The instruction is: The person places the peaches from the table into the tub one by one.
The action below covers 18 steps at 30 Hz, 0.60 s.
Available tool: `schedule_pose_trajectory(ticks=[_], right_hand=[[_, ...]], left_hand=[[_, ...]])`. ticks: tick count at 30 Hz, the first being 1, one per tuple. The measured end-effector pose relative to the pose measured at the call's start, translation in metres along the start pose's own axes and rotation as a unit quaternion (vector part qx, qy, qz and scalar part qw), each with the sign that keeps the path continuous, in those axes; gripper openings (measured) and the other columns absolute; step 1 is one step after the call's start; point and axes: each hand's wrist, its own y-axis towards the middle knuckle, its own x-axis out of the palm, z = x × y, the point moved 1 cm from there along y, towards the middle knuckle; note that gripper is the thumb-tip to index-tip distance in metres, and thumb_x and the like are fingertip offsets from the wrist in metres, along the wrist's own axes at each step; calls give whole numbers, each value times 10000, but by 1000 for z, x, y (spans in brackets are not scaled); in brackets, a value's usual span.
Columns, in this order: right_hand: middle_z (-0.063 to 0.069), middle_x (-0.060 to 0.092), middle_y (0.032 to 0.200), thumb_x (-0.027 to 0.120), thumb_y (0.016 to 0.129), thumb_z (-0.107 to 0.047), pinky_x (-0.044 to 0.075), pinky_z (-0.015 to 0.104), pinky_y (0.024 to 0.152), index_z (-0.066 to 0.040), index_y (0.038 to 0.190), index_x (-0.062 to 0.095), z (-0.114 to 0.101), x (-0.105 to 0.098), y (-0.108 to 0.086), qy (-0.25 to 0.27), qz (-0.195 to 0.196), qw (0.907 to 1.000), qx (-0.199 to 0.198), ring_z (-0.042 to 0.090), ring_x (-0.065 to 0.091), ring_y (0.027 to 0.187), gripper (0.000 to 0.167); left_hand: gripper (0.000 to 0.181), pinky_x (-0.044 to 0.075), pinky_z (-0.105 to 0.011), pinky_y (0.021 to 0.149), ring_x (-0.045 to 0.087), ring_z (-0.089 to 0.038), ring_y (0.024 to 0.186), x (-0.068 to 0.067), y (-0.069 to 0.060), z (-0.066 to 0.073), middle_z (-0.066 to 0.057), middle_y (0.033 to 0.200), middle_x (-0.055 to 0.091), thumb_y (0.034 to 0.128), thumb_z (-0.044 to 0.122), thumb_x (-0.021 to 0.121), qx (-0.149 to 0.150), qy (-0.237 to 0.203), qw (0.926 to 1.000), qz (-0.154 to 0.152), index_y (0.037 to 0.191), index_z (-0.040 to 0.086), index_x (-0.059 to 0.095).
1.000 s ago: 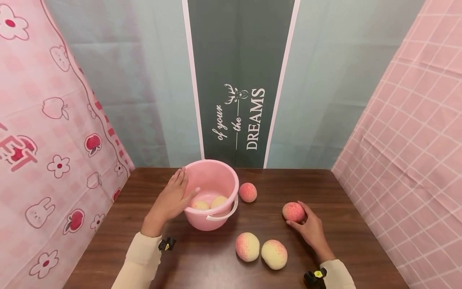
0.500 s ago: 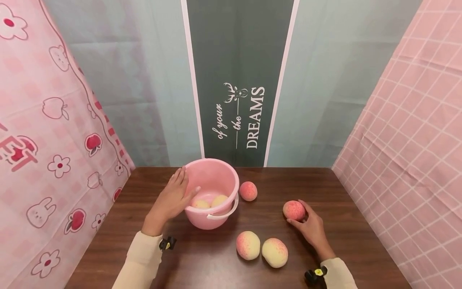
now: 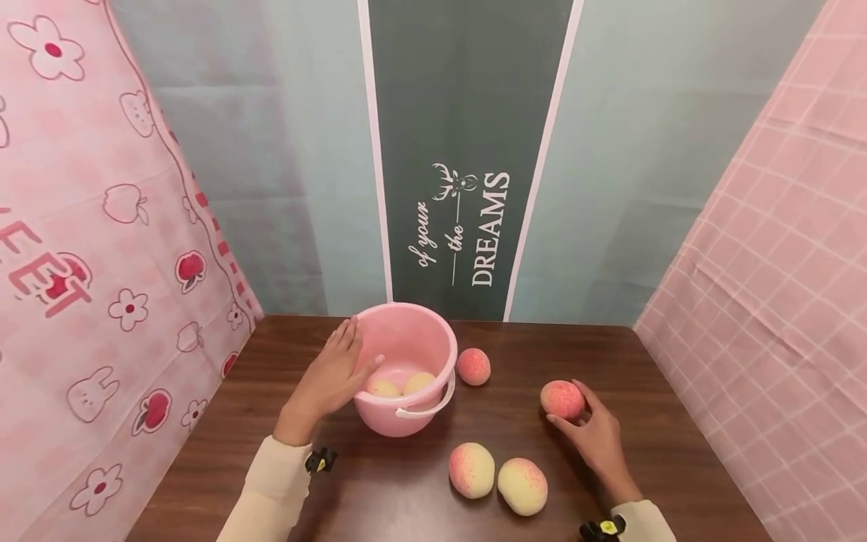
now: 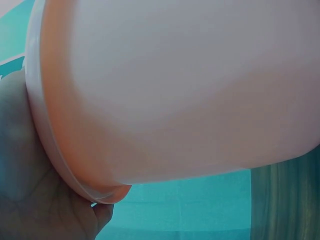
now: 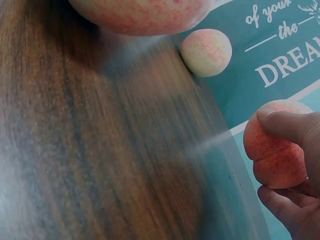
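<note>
A pink bucket (image 3: 406,421) stands on the table with two pale peaches (image 3: 419,382) visible inside. My left hand (image 3: 330,374) rests on its left rim, fingers straight and thumb over the mouth. In the left wrist view the palm (image 4: 30,170) lies against the rim and the bucket wall (image 4: 190,100) fills most of the picture. On the right, my right hand (image 3: 599,436) holds a red peach (image 3: 562,400) between thumb and fingers. That peach (image 5: 275,150) shows in the right wrist view; whether it touches the table I cannot tell.
A red peach (image 3: 473,366) sits just right of the bucket. Two yellow-and-pink peaches (image 3: 472,470) lie side by side at the front. The brown table (image 3: 379,497) is bordered by a grey-green curtain (image 3: 609,188) behind and pink cloths (image 3: 765,263) at the sides.
The head view has shifted slightly, so everything sits a little further right and lower. Both hands keep their places on the bucket rim and the red peach.
</note>
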Motion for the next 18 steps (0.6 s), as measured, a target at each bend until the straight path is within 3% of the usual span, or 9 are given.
schedule_pose_trajectory(ticks=[6, 12, 15, 18], right_hand=[[286, 502, 1455, 907, 774, -270, 518, 482, 902, -37, 1501, 455, -5, -4, 1, 149, 171, 9995, -198, 475, 613, 1190, 887], [271, 525, 1439, 920, 758, -228, 547, 449, 870, -39, 1481, 487, -8, -6, 1, 153, 305, 9990, -287, 448, 644, 1152, 864], [260, 533, 1433, 923, 754, -219, 565, 254, 848, -48, 1479, 495, -11, -7, 2, 167, 333, 9988, -330, 428, 645, 1158, 860], [249, 538, 1430, 925, 750, -205, 505, 92, 821, -56, 1477, 499, -14, -7, 3, 212, 353, 9985, -358, 414, 640, 1171, 856]], left_hand=[[840, 170, -541, 1230, 127, -414, 1537, 1, 3, 3, -241, 1658, 155, 1041, 552, 429, 78, 83, 9999, 97, 1558, -85, 248], [846, 154, -539, 1234, 115, -414, 1539, 3, 2, 2, -243, 1658, 145, 1042, 556, 423, 77, 61, 10000, -4, 1557, -90, 241], [844, 153, -541, 1234, 109, -410, 1541, 3, 2, 3, -246, 1657, 147, 1042, 552, 430, 81, 46, 10000, -3, 1555, -92, 245], [843, 157, -546, 1231, 110, -413, 1540, 3, 2, 3, -248, 1656, 149, 1043, 550, 429, 89, 61, 9999, -7, 1556, -91, 243]])
